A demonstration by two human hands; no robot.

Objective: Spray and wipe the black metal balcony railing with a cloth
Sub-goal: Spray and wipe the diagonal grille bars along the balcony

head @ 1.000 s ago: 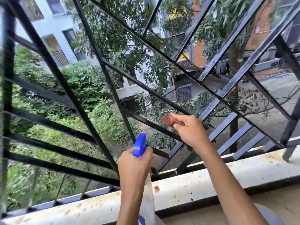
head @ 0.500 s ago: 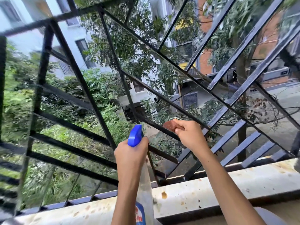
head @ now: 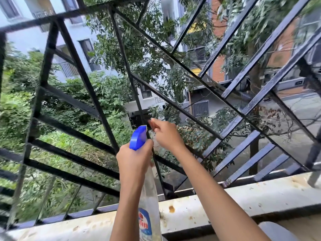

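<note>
The black metal railing [head: 90, 87] fills the view, its bars crossing at slants. My left hand [head: 134, 159] grips the neck of a clear spray bottle [head: 149, 206] with a blue trigger head [head: 139, 137], held upright just in front of the bars. My right hand [head: 165, 134] is curled at a bar just right of the blue head, where two bars meet. The brownish cloth is almost wholly hidden inside that hand; only a blurred sliver shows at the fingertips.
A stained white concrete ledge [head: 243, 197] runs along the railing's base. Beyond the bars lie trees, green bushes, buildings and a street far below. A grey rounded object [head: 276, 231] sits at the bottom right.
My right hand has slid left along the bar toward the spray head, and the cloth has gone out of sight. The view has swung left and up.
</note>
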